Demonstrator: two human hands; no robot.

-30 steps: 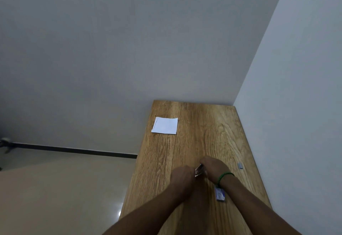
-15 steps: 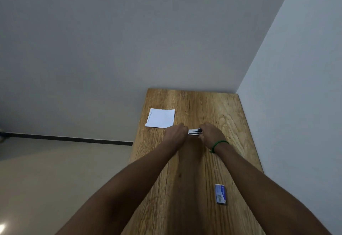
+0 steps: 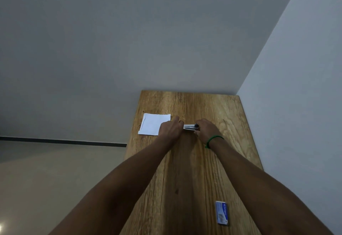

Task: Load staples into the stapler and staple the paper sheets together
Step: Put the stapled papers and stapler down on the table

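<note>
A small black and silver stapler (image 3: 190, 127) is held between both hands above the middle of the wooden table (image 3: 185, 170). My left hand (image 3: 171, 128) grips its left end and my right hand (image 3: 206, 130), with a green bead bracelet at the wrist, grips its right end. White paper sheets (image 3: 152, 126) lie flat on the table just left of my left hand, whose knuckles overlap their right edge. A blue and white staple box (image 3: 221, 213) lies near the table's front right.
The table stands in a corner, with a grey wall behind it and a white wall along its right side. To the left the table's edge drops to a beige floor (image 3: 46, 179).
Both hands have carried the stapler away from me, from beside the staple box to the far part of the table next to the paper. The head camera has tilted upward.
</note>
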